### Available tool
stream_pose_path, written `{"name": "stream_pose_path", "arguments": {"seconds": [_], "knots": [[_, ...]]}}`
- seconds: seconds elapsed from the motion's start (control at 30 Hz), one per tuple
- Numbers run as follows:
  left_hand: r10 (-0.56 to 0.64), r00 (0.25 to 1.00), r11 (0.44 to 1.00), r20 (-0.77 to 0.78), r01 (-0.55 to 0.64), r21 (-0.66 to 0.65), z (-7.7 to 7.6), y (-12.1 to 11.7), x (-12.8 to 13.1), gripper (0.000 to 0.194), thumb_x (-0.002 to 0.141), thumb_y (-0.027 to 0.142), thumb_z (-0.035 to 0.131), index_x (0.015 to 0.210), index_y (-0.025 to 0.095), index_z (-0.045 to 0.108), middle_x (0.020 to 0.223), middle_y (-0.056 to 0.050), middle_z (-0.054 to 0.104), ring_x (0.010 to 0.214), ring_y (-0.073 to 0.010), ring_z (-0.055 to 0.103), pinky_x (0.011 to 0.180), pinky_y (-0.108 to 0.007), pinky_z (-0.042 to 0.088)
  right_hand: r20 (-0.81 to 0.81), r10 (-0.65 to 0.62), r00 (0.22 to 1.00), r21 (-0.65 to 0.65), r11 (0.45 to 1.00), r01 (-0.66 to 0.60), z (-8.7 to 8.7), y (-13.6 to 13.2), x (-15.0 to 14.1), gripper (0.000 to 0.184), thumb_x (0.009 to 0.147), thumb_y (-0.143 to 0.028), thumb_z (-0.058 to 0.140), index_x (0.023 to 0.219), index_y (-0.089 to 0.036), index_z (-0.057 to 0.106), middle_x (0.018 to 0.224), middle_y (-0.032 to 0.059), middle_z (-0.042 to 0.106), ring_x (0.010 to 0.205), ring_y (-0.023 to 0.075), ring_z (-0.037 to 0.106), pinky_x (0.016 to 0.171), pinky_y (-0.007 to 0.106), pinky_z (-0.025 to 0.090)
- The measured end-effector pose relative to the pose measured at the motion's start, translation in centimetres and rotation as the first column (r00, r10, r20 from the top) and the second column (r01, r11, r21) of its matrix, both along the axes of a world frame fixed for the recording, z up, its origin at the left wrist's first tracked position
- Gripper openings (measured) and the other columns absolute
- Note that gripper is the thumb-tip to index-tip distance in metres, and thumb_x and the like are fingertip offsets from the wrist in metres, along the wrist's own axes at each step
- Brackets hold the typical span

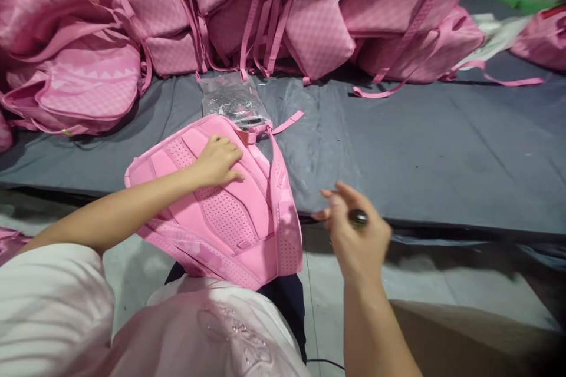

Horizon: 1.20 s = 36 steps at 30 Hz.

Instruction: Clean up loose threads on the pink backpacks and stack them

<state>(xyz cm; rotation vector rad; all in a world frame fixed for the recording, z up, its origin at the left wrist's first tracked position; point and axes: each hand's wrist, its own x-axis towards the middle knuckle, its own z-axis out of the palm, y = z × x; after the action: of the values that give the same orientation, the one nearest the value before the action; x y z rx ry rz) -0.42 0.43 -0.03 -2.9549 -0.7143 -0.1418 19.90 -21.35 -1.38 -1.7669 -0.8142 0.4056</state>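
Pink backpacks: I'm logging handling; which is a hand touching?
The backpack showing its dotted back panel, under the left hand; no hand touches the other backpacks.

One pink backpack [227, 215] is touched by the left hand [216, 162]; one dark-ended object [358, 220] is held in the right hand [361, 241]. Beyond both, one clear plastic bag [227, 96] and many pink bags [318, 32], too overlapped to count, are carried by one bench [433, 153].

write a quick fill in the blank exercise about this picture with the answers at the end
1. The left hand rests on a bag whose colour is ____.
2. In the picture, the right hand, gripping a dark-ended object, is on the bag's ____ side.
3. The sleeve on the left arm is ____ in colour.

Missing words: pink; right; white.
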Motion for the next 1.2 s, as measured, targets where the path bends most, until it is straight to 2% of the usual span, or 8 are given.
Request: {"name": "stream_pose_path", "arguments": {"seconds": [0.07,0.13,0.2,0.37,0.47,0.6,0.97,1.2], "knots": [[0.012,0.999,1.0,0.04,-0.012,-0.007,-0.5,-0.6,0.2,0.039,0.078,0.052,0.075,0.088,0.015,0.068,0.086,-0.009,0.069,0.091,-0.0274,0.055,0.092,-0.049,0.036,-0.065,0.055,0.996,0.154,0.987,-0.044,1.9,0.5,-0.4,0.058,0.089,-0.065,0.054,0.123,-0.02,0.065,0.098,0.0099,0.074,0.068,0.0183,0.07,0.058,0.03,0.055],[-0.003,0.997,1.0,0.076,0.003,0.006,-0.9,-1.2,0.1,0.031,0.08,0.045,0.075,0.09,0.016,0.069,0.089,-0.009,0.069,0.093,-0.0276,0.056,0.098,-0.054,0.034,-0.13,0.193,0.973,0.115,0.977,-0.178,2.4,1.6,-0.9,0.069,0.086,-0.077,0.048,0.113,-0.017,0.07,0.071,0.0067,0.072,0.053,0.0168,0.064,0.047,0.026,0.05],[-0.047,0.992,0.999,0.113,0.044,0.025,-1.4,-1.8,-0.3,0.021,0.085,0.036,0.071,0.092,0.017,0.068,0.094,-0.008,0.069,0.097,-0.0268,0.056,0.106,-0.059,0.029,-0.257,0.293,0.921,0.064,0.956,-0.286,1.6,2.9,-1.2,0.077,0.083,-0.082,0.047,0.109,-0.014,0.072,0.06,0.0057,0.069,0.044,0.0157,0.059,0.041,0.025,0.046],[-0.136,0.97,0.99,0.204,0.125,0.066,-3.1,-2.7,-1.2,0.011,0.094,0.025,0.057,0.097,0.021,0.068,0.103,-0.004,0.07,0.108,-0.0226,0.058,0.117,-0.061,0.023,-0.442,0.391,0.807,0.175,0.92,-0.349,-1.9,5.4,-1.7,0.052,0.077,-0.056,0.076,0.114,-0.02,0.068,0.103,0.0091,0.076,0.08,0.0204,0.072,0.072,0.034,0.059],[-0.136,0.957,0.99,0.257,0.126,0.057,-3.8,-2.5,-1.2,0.01,0.093,0.022,0.06,0.098,0.021,0.068,0.12,-0.006,0.068,0.117,-0.0231,0.057,0.12,-0.063,0.018,-0.371,0.315,0.874,0.111,0.949,-0.295,-2.5,6.2,-2.3,0.04,0.07,-0.044,0.084,0.098,-0.019,0.068,0.092,0.0044,0.075,0.073,0.0167,0.069,0.068,0.029,0.056],[-0.163,0.945,0.986,0.284,0.152,0.063,-4.3,-2.2,-1.1,0.01,0.094,0.022,0.059,0.099,0.02,0.068,0.135,-0.007,0.063,0.126,-0.0232,0.055,0.122,-0.064,0.013,-0.26,0.188,0.947,0.079,0.982,-0.173,-2.1,7.6,-3.8,0.033,0.077,-0.048,0.075,0.083,-0.017,0.065,0.068,0.0002,0.067,0.058,0.0129,0.059,0.055,0.025,0.048],[-0.105,0.938,0.986,0.331,0.142,-0.09,-4.2,-2.2,-0.9,0.018,0.1,0.022,0.048,0.095,0.023,0.065,0.135,-0.005,0.065,0.127,-0.0217,0.058,0.124,-0.061,0.017,-0.118,0.208,0.971,0.052,0.978,-0.203,-3.0,9.3,-4.8,0.027,0.08,-0.043,0.071,0.083,-0.017,0.07,0.072,0.0024,0.068,0.062,0.015,0.061,0.06,0.028,0.049],[-0.162,0.941,0.986,0.298,0.145,0.078,-4.8,-2.0,-0.9,0.021,0.101,0.023,0.047,0.096,0.02,0.067,0.133,-0.005,0.066,0.126,-0.021,0.058,0.123,-0.06,0.02,-0.098,0.213,0.972,0.06,0.976,-0.208,-3.1,9.6,-5.0,0.026,0.082,-0.043,0.071,0.085,-0.017,0.07,0.072,0.0023,0.069,0.062,0.0153,0.062,0.061,0.028,0.049]]}}
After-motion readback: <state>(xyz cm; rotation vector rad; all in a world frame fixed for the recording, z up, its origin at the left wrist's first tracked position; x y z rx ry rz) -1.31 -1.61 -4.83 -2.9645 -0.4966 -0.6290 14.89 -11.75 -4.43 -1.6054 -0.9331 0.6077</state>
